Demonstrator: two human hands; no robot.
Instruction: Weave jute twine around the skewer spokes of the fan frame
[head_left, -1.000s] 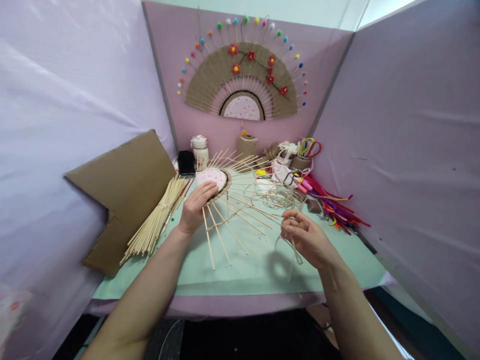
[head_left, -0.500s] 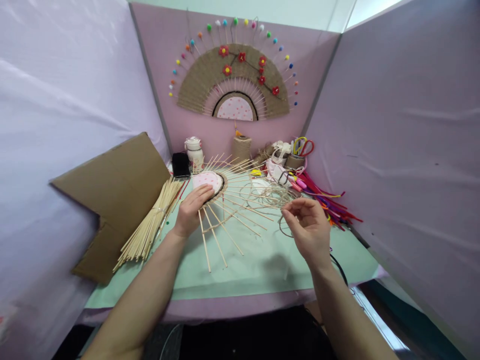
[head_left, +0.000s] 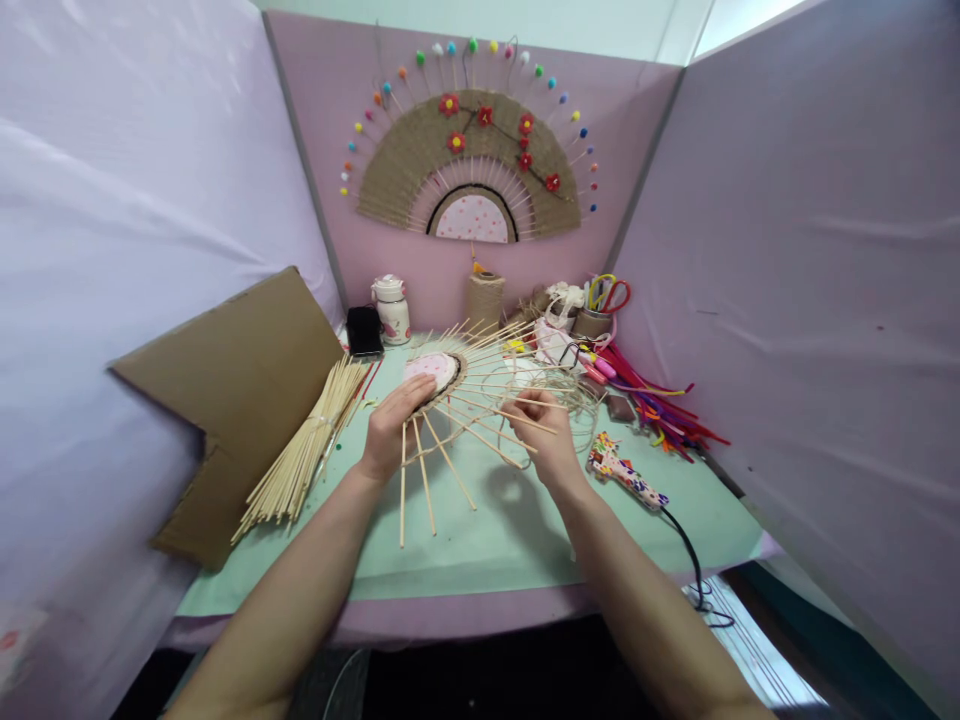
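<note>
My left hand (head_left: pixel 396 425) grips the pink spotted half-round base (head_left: pixel 433 370) of a fan frame, thumb hidden beneath and fingers on top. Thin wooden sticks (head_left: pixel 450 468) spread from its dark-edged rim toward the right and the front. Twine (head_left: pixel 452 437) crosses the front sticks. My right hand (head_left: pixel 541 425) is closed among the sticks on the right, its fingertips pinched on what looks like the twine. Loose twine (head_left: pixel 581 390) lies in loops behind that hand.
A patterned glue gun (head_left: pixel 626 475) lies at the right, its black cable trailing off the edge. Bundled sticks (head_left: pixel 307 440) and cardboard (head_left: pixel 247 370) are at the left. Pipe cleaners (head_left: pixel 660 405), a twine spool (head_left: pixel 485 302) and a white jar (head_left: pixel 391 310) stand or lie farther back. A finished fan (head_left: pixel 472 135) hangs behind.
My right hand has moved left, in among the sticks, uncovering the glue gun. My left hand and the fan frame have shifted slightly right, and the frame has turned a little.
</note>
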